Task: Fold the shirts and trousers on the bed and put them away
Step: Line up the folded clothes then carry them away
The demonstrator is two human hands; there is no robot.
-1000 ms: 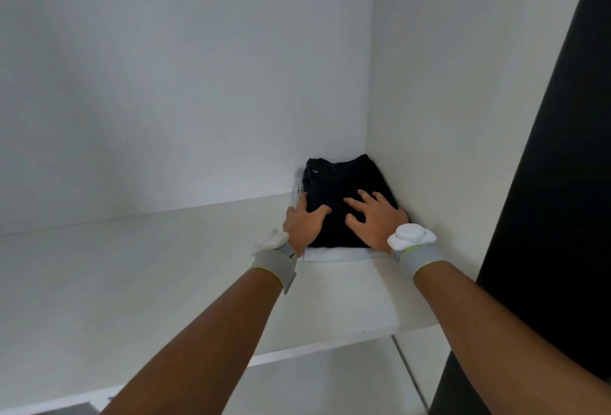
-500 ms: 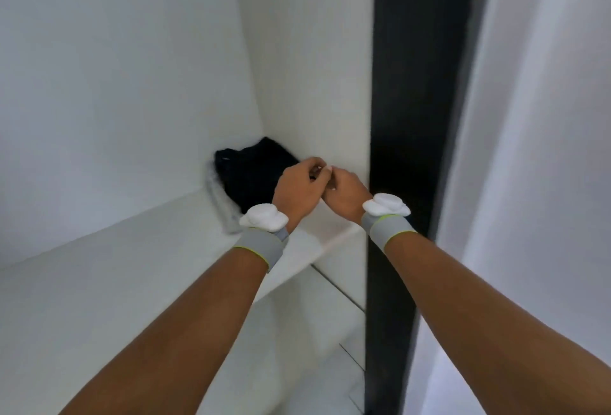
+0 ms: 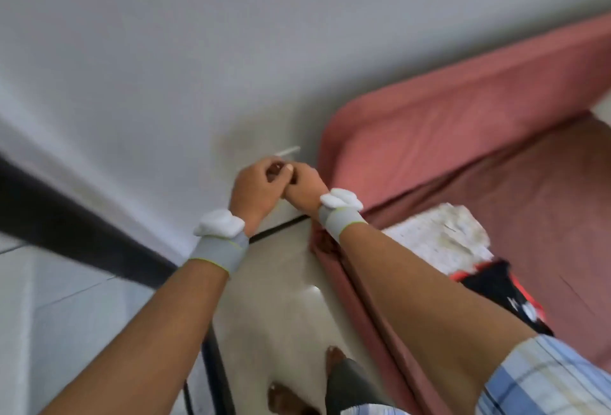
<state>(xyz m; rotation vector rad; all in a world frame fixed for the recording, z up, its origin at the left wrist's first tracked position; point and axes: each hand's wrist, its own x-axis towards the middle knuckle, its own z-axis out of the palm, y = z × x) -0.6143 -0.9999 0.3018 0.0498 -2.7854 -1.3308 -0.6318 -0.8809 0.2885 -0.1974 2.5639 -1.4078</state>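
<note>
Bed (image 3: 479, 137) with pink-red sheet occupies the right side. White garment (image 3: 439, 236) and black-and-red garment (image 3: 502, 285) lie on it, touching. Left hand (image 3: 254, 189) and right hand (image 3: 304, 189), curled and empty, touch before the wall.

Both hands raised together w/ fingers curled: left hand (image 3: 256, 191) touching right hand (image 3: 302, 191), nothing visibly held. Bed (image 3: 463, 123) w/ pink sheet; white speckled garment (image 3: 439, 236) and black-red garment (image 3: 496, 285) near its edge.
</note>
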